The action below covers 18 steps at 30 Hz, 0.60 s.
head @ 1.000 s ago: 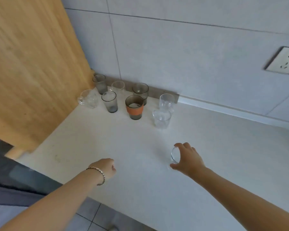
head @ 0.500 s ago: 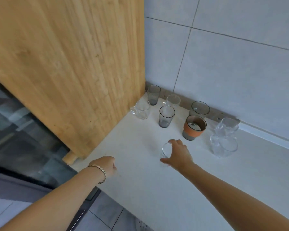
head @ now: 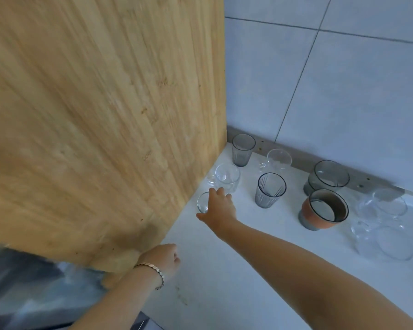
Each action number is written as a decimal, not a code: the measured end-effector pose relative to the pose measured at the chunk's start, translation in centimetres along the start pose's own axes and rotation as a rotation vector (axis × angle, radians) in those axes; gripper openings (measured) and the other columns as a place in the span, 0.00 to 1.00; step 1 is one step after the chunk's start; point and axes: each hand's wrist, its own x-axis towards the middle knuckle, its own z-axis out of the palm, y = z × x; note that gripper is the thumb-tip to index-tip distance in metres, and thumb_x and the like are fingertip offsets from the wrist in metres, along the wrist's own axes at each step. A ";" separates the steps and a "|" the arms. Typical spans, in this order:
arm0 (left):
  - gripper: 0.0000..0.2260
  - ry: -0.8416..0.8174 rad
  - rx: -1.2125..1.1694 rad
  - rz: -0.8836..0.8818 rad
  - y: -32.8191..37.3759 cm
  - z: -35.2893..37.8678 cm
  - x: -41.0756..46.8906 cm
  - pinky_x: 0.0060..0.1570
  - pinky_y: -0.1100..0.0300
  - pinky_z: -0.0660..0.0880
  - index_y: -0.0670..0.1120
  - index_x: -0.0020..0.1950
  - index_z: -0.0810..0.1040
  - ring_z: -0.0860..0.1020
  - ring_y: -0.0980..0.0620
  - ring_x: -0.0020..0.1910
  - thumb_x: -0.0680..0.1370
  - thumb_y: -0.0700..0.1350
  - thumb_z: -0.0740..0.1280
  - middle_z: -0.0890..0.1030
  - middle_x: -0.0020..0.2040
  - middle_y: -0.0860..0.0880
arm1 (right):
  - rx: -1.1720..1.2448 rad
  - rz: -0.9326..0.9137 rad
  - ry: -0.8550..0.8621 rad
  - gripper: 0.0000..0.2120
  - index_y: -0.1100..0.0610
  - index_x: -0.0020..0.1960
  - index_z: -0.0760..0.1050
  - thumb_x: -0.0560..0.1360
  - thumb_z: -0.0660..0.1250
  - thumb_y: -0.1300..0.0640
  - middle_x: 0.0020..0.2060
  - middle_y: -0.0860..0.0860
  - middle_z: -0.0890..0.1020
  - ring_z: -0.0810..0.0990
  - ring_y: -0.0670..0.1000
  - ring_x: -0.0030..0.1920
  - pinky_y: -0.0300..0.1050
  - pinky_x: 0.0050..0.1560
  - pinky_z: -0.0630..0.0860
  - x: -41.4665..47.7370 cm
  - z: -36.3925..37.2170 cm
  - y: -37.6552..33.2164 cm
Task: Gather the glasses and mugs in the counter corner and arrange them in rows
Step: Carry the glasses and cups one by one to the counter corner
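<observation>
I see a big wooden board (head: pixel 93 115) standing up on the left. Next to it is a grey tiled wall (head: pixel 343 79). The two meet in a corner, and the white tabletop (head: pixel 248 270) runs into that corner.

My right hand (head: pixel 218 207) reaches far out over the tabletop. Its fingers and thumb curl around a small clear glass (head: pixel 202 202) from above. This glass is just beside the wooden board, at the front of the group. I cannot tell if its bottom sits on the tabletop. My left hand (head: pixel 163 257) is near the edge of the tabletop, close to the board. It is curled into a fist and holds nothing.

The other cups stand near the wall. A cup with an orange band (head: pixel 320 217) is in front, and a wide grey glass (head: pixel 329 177) is just behind it. Two clear mugs (head: pixel 389 206) are on the far right, blurry, one in front of the other. A ribbed grey glass (head: pixel 270 190) stands in the middle. A tall grey glass (head: pixel 243 150) sits right in the corner, with a clear mug (head: pixel 278 159) beside it. A round clear mug (head: pixel 227 177) sits by the board, just behind my right hand.

A thin bracelet (head: pixel 153 270) is on my left wrist.
</observation>
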 end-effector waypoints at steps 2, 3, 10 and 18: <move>0.14 -0.020 0.013 0.017 -0.3 0.0 0.3 0.38 0.62 0.65 0.53 0.33 0.60 0.70 0.51 0.42 0.79 0.46 0.54 0.66 0.34 0.55 | 0.003 0.027 0.002 0.31 0.60 0.67 0.63 0.71 0.71 0.48 0.63 0.55 0.68 0.69 0.58 0.63 0.50 0.56 0.74 0.2 0.3 -0.4; 0.14 -0.027 0.022 0.029 -0.5 -0.1 0.3 0.39 0.62 0.65 0.53 0.33 0.60 0.70 0.51 0.43 0.79 0.46 0.54 0.66 0.34 0.55 | 0.010 0.043 -0.004 0.34 0.60 0.69 0.61 0.71 0.72 0.48 0.64 0.55 0.68 0.68 0.58 0.64 0.50 0.57 0.73 0.1 0.5 -0.5; 0.13 -0.024 0.126 0.209 0.7 -0.8 0.3 0.39 0.61 0.65 0.52 0.33 0.61 0.69 0.50 0.43 0.78 0.44 0.54 0.70 0.42 0.53 | 0.029 0.230 -0.182 0.36 0.59 0.74 0.55 0.73 0.71 0.55 0.66 0.57 0.70 0.73 0.57 0.64 0.49 0.61 0.72 -4.9 -0.1 3.1; 0.04 -0.052 0.380 0.561 9.2 -0.1 -3.1 0.45 0.60 0.66 0.49 0.45 0.67 0.70 0.48 0.46 0.79 0.44 0.54 0.72 0.49 0.49 | 0.144 0.566 -0.178 0.21 0.56 0.67 0.70 0.75 0.66 0.54 0.65 0.53 0.74 0.72 0.53 0.65 0.44 0.63 0.70 -20.6 -2.8 14.1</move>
